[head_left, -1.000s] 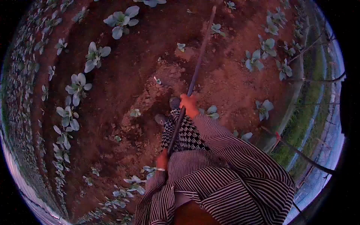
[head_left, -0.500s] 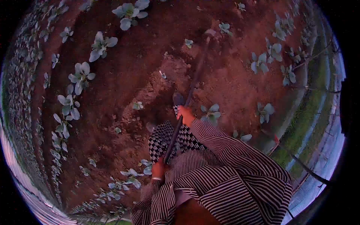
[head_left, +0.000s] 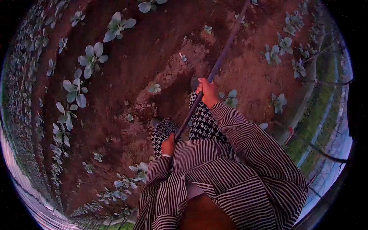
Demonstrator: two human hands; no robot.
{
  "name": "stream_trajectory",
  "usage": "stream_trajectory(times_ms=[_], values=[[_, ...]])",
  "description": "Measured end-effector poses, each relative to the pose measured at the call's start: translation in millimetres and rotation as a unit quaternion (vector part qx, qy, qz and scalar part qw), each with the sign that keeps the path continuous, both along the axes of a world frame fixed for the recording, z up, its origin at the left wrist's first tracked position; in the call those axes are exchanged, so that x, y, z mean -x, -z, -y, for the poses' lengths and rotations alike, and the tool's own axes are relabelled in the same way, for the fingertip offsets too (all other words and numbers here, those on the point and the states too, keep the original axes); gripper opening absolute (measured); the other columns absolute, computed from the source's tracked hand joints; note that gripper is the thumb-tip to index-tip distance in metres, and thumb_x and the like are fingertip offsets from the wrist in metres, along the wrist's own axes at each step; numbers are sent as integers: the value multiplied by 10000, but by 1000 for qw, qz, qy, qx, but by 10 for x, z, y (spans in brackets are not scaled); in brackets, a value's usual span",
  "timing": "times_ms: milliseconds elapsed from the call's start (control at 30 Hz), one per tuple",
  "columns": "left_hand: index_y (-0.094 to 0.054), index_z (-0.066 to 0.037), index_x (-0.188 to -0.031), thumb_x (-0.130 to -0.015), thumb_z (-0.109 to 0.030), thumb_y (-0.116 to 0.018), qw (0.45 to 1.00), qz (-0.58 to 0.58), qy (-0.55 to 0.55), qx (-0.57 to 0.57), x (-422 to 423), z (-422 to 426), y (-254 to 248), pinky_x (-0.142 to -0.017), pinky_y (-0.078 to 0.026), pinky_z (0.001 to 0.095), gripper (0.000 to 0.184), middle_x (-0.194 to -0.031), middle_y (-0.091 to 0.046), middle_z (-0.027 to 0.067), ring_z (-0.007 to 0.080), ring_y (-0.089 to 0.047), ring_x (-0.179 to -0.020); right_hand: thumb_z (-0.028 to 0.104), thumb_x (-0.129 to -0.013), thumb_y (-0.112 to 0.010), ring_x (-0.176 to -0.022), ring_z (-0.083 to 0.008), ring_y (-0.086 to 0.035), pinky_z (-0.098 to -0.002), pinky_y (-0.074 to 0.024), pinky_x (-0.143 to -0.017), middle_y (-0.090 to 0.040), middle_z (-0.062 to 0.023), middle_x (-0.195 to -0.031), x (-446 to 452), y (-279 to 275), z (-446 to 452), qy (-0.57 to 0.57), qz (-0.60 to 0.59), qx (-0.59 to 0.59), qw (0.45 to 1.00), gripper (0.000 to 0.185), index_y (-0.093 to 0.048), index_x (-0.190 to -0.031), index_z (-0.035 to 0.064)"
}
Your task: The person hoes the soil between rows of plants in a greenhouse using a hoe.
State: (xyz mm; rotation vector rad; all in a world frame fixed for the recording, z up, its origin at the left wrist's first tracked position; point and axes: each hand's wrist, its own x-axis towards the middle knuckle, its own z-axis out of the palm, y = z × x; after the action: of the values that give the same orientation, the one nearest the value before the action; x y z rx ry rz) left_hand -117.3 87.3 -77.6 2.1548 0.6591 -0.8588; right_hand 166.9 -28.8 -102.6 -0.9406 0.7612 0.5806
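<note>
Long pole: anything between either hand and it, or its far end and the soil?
Nothing visible separates left hand or right hand from the pole; both grip it. Its far end is out of view, so that path can't be judged.

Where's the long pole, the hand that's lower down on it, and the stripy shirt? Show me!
Long pole point(head_left: 219, 63): head view, on its shaft above both hands.
Left hand point(head_left: 168, 146): head view, back of the hand.
Stripy shirt point(head_left: 239, 193): head view, on its front.
</note>
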Motion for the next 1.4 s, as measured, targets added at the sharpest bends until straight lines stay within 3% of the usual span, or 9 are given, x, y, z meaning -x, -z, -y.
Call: stream_trajectory(times_ms=[200, 267, 467, 600, 733, 967, 1067, 1233, 1400], values=[[-452, -103, -975, -705, -161, -520, 998, -11, -55, 17, 845, -581, -313, -495, -396, 449, 285, -659, -546, 198, 370, -537, -604, 84, -693, -557, -351, -179, -393, -325, -346, -332, -391, -66, -470, 1022, 144, -847, -44, -23, 186, 981, 202, -363, -675, 33], [-457, -84, -913, -694, -182, -532, 997, -53, -60, 3, 1110, -691, -493, -502, -396, 460, 252, -672, -549, 202, 374, -539, -631, 83, -695, -550, -350, -185, -398, -327, -344, -324, -394, -66, -458, 1567, 1002, -812, -40, -4, 81, 996, 172, -394, -654, 24], [-477, -65, -862, -688, -226, -543, 996, -63, -59, -17, 1901, -761, -863, -489, -410, 469, 246, -632, -549, 186, 370, -537, -573, 102, -703, -534, -348, -182, -398, -325, -342, -325, -389, -57, -439, 2971, 1956, -650, -222, 307, 119, 918, 157, -426, -611, 33], [-465, -85, -869, -681, -248, -550, 997, -65, -38, -28, 2111, -898, -903, -470, -405, 458, 262, -591, -539, 179, 363, -532, -546, 110, -699, -537, -353, -171, -396, -325, -344, -331, -381, -51, -445, 2640, 629, -1079, -39, -188, 107, 975, 181, -396, -599, 55], [-462, -130, -889, -644, -249, -573, 995, -15, -97, 5, 2074, -954, -589, -471, -402, 458, 294, -608, -546, 173, 367, -530, -556, 119, -726, -576, -430, -157, -411, -303, -392, -389, -413, -40, -586, 2186, 137, -1067, -37, -205, 5, 978, 167, -418, -739, 66], [-460, -79, -909, -631, -194, -558, 992, -37, -90, 78, 1315, -821, -387, -548, -411, 454, 317, -717, -553, 200, 377, -533, -650, 97, -682, -551, -374, -189, -438, -320, -375, -334, -472, -99, -517, 1750, 937, -916, -62, 59, 106, 991, 164, -431, -657, -12], [-479, -52, -886, -631, -196, -561, 992, -38, -62, 103, 1458, -668, -310, -555, -422, 437, 305, -717, -554, 199, 378, -533, -650, 109, -696, -547, -393, -211, -458, -344, -363, -333, -498, -124, -529, 1674, 811, -977, -204, -112, 268, 935, 167, -453, -661, -25], [-476, -43, -828, -635, -215, -551, 979, -172, -99, 47, 1779, -878, -941, -547, -419, 439, 269, -682, -548, 198, 370, -534, -642, 125, -699, -550, -371, -191, -418, -337, -356, -360, -404, -75, -444, 2549, 943, -1015, -128, -143, 89, 977, 181, -452, -582, 27], [-464, -91, -845, -647, -213, -542, 997, -40, -70, 10, 2195, -1140, -1052, -516, -404, 466, 245, -650, -539, 208, 386, -528, -613, 148, -717, -544, -367, -177, -397, -330, -359, -373, -365, -48, -430, 2796, 764, -1080, -39, -115, -82, 989, 190, -429, -600, 52]])
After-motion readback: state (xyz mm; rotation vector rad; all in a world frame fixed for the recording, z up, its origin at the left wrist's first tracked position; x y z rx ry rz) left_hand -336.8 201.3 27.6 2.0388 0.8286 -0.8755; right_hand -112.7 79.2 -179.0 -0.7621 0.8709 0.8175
